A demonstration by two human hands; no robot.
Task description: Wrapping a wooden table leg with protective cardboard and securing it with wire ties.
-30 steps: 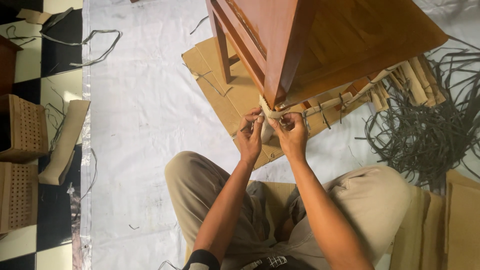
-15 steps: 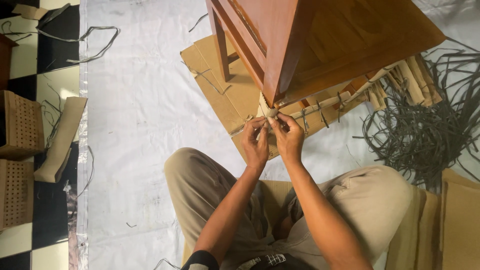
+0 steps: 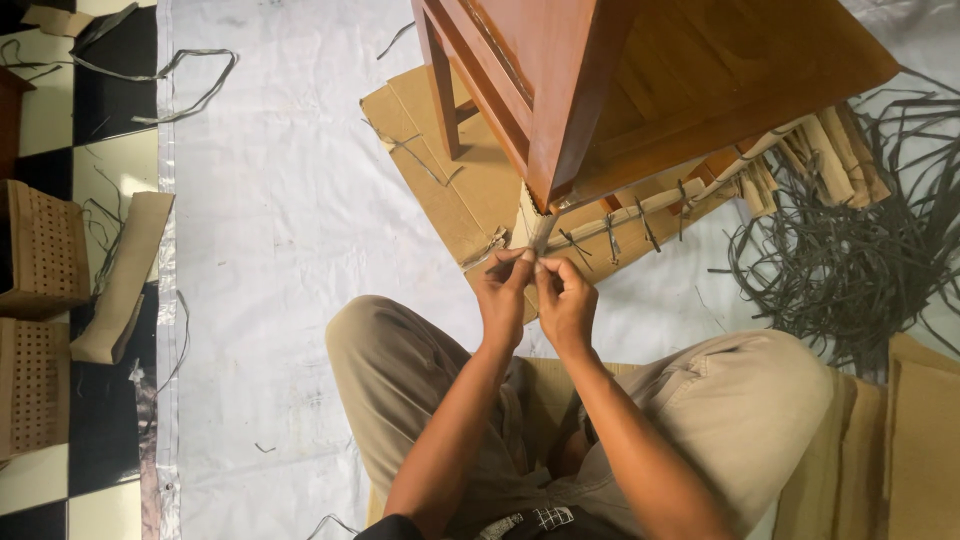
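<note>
Both hands, left hand (image 3: 503, 292) and right hand (image 3: 565, 300), pinch a thin strap (image 3: 540, 235) below the wooden table's (image 3: 640, 80) wrapped leg, over cardboard (image 3: 450, 170) on white sheeting (image 3: 280, 250) across checkered floor (image 3: 110, 170).

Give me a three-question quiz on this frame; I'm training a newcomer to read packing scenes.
1. True or false: the left hand and the right hand meet at the cardboard-wrapped table leg.
2. What lies heaped on the white sheet to the person's right? A) dark strapping strips B) metal nails C) folded cloth
3. What colour is the wooden table?

Key: 1 true; 2 A; 3 reddish brown.
</note>
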